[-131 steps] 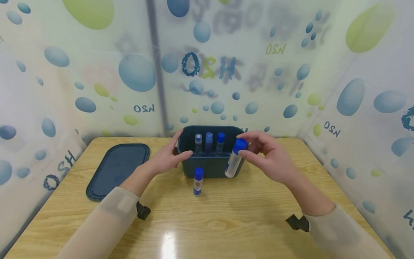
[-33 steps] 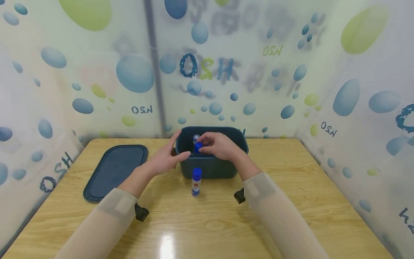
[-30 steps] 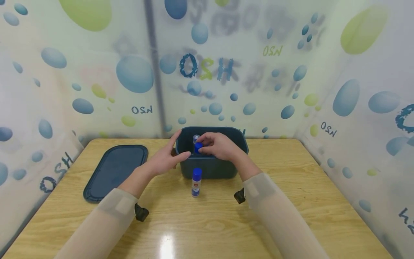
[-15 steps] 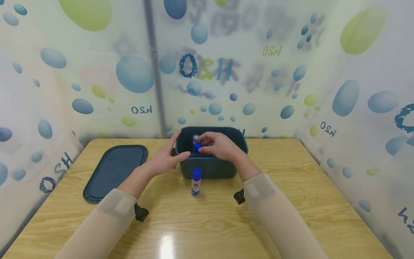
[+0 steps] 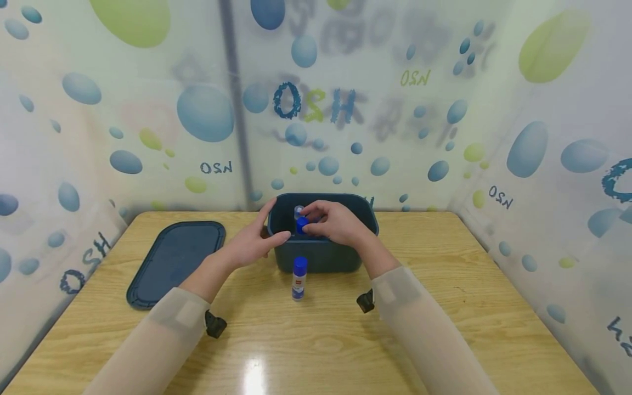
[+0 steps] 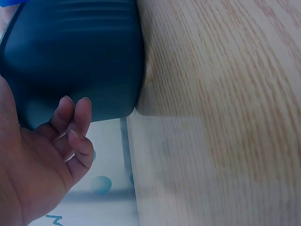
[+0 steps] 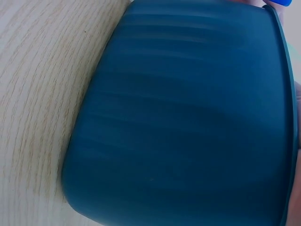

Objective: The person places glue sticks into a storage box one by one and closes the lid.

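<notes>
A dark blue plastic bin stands at the back of the table. My left hand grips its left end, thumb over the front rim; in the left wrist view the other fingers curl beside its outer wall. My right hand reaches over the front rim and pinches the blue cap of a glue stick, whose lower part is hidden inside the bin. Just behind stands a clear-capped tube. Another glue stick, white with a blue cap, stands upright on the table before the bin.
A dark blue lid lies flat on the wooden table to the left of the bin. Patterned cloth walls close off the back and both sides. My right hand hides the bin's other contents.
Over four seconds ago my right hand held the glue stick before the bin's right end; it has since moved left and lowered it into the bin. The last second shows almost no movement.
</notes>
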`<state>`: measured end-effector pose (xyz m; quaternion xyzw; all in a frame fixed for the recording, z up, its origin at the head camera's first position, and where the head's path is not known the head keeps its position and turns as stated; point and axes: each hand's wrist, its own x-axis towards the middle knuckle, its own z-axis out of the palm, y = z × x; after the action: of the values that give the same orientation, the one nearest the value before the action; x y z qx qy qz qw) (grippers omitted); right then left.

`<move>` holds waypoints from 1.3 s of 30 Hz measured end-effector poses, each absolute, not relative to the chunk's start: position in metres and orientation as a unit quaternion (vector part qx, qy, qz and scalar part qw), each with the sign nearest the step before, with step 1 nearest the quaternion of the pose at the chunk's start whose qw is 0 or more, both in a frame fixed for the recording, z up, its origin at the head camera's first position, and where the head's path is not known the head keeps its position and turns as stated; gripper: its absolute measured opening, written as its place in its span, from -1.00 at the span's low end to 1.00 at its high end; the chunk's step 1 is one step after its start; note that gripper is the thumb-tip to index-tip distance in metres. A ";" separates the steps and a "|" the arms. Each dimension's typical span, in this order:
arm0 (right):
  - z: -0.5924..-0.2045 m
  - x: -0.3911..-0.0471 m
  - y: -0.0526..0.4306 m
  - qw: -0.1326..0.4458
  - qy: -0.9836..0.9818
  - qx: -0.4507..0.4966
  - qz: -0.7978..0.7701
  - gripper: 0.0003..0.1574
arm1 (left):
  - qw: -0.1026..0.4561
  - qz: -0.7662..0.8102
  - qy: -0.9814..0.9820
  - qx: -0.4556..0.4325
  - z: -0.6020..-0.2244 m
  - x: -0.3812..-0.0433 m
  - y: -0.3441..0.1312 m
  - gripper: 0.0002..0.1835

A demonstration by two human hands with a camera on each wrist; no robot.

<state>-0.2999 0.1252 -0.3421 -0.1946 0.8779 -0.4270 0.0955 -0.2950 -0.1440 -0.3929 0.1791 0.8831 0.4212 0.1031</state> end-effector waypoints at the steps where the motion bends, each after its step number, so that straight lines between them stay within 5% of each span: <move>1: -0.342 -0.300 0.125 0.096 0.877 -0.195 -0.429 -0.55 | 0.103 0.421 0.883 0.179 -0.393 -0.295 -0.144 0.13; 24: -0.342 -0.298 0.128 0.043 0.865 -0.189 -0.463 -0.49 | 0.102 0.420 0.886 0.169 -0.391 -0.292 -0.143 0.14; 39: -0.338 -0.288 0.133 -0.072 0.830 -0.229 -0.504 -0.59 | 0.104 0.429 0.881 0.170 -0.392 -0.295 -0.143 0.13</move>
<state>-0.2884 0.1328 -0.3377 -0.2286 0.8299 -0.5038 -0.0721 -0.2947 -0.1435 -0.3921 0.1700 0.8812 0.4286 0.1040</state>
